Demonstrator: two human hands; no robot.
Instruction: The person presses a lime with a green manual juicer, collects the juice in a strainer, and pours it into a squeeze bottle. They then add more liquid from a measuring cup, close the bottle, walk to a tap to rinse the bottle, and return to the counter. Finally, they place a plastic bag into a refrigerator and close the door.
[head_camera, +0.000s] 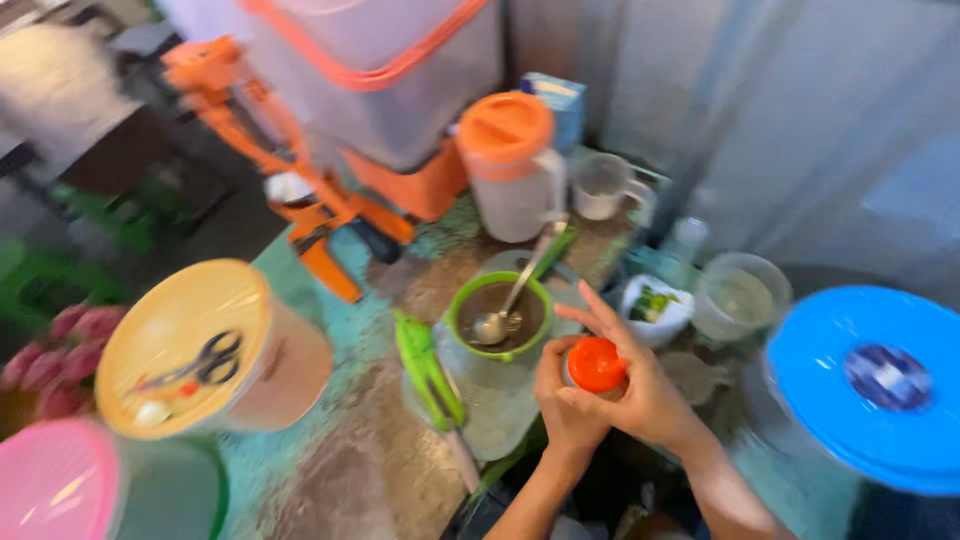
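My left hand wraps around a small jar whose body is hidden by my fingers. On top of the jar sits its orange cap, and my right hand is closed over it. Just left of my hands stands a green bowl of dark liquid with a metal spoon resting in it. A green-handled tool lies on the wet counter beside the bowl.
A tan tub with scissors on its lid stands at the left, a pink lid below it. An orange-lidded pitcher, a clear mug, a plastic cup and a blue-lidded container ring the counter. An orange press stands at the back.
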